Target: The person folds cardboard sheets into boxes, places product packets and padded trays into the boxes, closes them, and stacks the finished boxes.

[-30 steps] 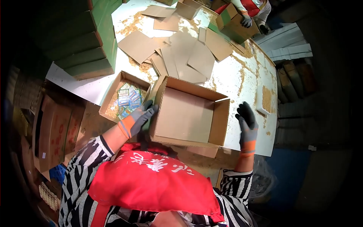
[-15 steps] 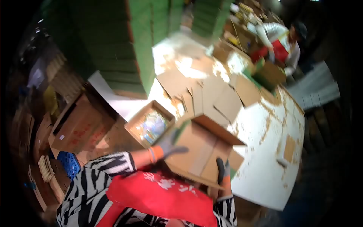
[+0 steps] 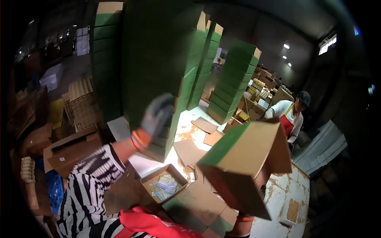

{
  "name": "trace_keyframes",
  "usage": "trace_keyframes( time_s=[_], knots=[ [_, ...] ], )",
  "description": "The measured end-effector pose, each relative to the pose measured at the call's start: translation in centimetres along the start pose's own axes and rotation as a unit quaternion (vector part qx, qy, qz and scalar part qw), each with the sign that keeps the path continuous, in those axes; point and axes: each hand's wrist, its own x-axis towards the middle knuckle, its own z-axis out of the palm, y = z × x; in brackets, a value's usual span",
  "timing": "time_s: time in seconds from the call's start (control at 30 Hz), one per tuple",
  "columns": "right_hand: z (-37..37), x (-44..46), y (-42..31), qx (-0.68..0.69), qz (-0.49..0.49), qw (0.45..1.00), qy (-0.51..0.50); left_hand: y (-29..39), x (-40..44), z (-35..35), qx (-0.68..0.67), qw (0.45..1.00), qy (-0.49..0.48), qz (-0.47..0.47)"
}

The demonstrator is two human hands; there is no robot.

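Note:
My left hand, in a grey glove with an orange cuff, is raised in front of the tall dark green stack of boxes. Its slightly blurred fingers are extended and hold nothing; whether they touch the stack I cannot tell. On the right, a brown and green cardboard box is lifted and tilted, with its flaps hanging down. My right hand grips it from beneath, mostly hidden by the cardboard. Below lies a shallow open carton containing small printed packets or papers.
Flattened cardboard covers part of the white table, along with brown shreds. A small white block with a tan top lies at right. More green stacks stand behind. A co-worker in a red apron is beyond the box.
The box has risen off the table and turned over in my right hand. My left hand has let go of it and moved up toward the green stack. The view has tilted upward.

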Motion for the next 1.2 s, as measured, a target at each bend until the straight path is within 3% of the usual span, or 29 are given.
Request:
trace_keyframes(
  time_s=[0.03, 0.07, 0.1, 0.13, 0.2, 0.27, 0.33, 0.37, 0.4, 0.47, 0.57, 0.67, 0.7, 0.73, 0.8, 0.9, 1.0, 1.1, 1.2],
  knots=[
    [2.6, 2.8, -1.1, 0.056, 0.027, 0.998, -0.003, -0.3, 3.5, -2.8, -0.041, 0.995, 0.07, 0.059],
    [5.2, 5.7, -2.1, 0.095, 0.03, 0.995, -0.017, 0.0, 7.0, -6.4, -0.031, 0.993, 0.095, 0.062],
    [7.9, 8.5, -3.1, 0.122, 0.026, 0.991, -0.036, -0.5, 10.4, -9.7, -0.114, 0.979, 0.109, 0.129],
    [10.8, 11.2, -3.9, 0.149, 0.022, 0.987, -0.057, 1.0, 13.4, -12.2, -0.019, 0.978, 0.131, 0.159],
    [17.4, 16.7, -5.5, 0.196, 0.008, 0.975, -0.104, 1.7, 19.4, -17.4, -0.058, 0.975, 0.117, 0.18],
    [24.4, 22.2, -7.0, 0.237, -0.003, 0.958, -0.16, 2.8, 25.3, -21.5, 0.078, 0.971, 0.133, 0.183],
    [31.3, 27.7, -8.3, 0.288, -0.014, 0.925, -0.249, 4.5, 28.9, -22.5, 0.074, 0.978, 0.112, 0.159],
    [34.4, 31.6, -8.9, 0.315, -0.032, 0.87, -0.378, 5.4, 30.2, -22.6, 0.073, 0.981, 0.101, 0.147],
    [37.3, 34.9, -9.7, 0.332, -0.049, 0.798, -0.5, 6.4, 30.9, -22.2, -0.017, 0.994, 0.061, 0.092],
    [46.4, 32.2, -13.9, 0.332, -0.036, 0.9, -0.279, 8.0, 31.9, -21.4, -0.194, 0.98, -0.026, -0.019],
    [51.9, 36.9, -14.3, 0.303, -0.028, 0.767, -0.565, 2.1, 34.7, -21.1, -0.113, 0.985, -0.076, 0.105],
    [55.4, 39.8, -13.4, 0.21, 0.008, 0.815, -0.54, -1.5, 36.0, -21.2, -0.04, 0.972, -0.074, 0.22],
    [56.1, 40.4, -13.2, 0.186, 0.048, 0.78, -0.595, -2.2, 36.2, -21.1, -0.018, 0.964, -0.065, 0.259],
    [56.9, 40.6, -13.0, 0.155, 0.085, 0.742, -0.647, -2.3, 36.0, -21.0, 0.004, 0.971, -0.045, 0.236],
    [58.0, 41.0, -13.0, 0.131, 0.053, 0.8, -0.584, -1.9, 35.2, -20.7, 0.054, 0.98, -0.003, 0.191],
    [59.5, 41.9, -13.0, 0.057, -0.015, 0.887, -0.458, 0.6, 33.1, -20.1, 0.008, 0.992, 0.019, 0.127],
    [60.1, 43.1, -12.5, -0.054, -0.069, 0.932, -0.352, 2.4, 32.6, -20.2, 0.072, 0.995, 0.032, 0.061],
    [60.9, 41.9, -10.6, -0.106, -0.092, 0.955, -0.26, 0.6, 32.4, -18.4, -0.137, 0.987, 0.017, 0.076],
    [63.2, 28.7, -10.3, -0.027, -0.081, 0.983, -0.163, -6.2, 37.1, -22.3, -0.45, 0.892, -0.04, 0.022]
  ],
)
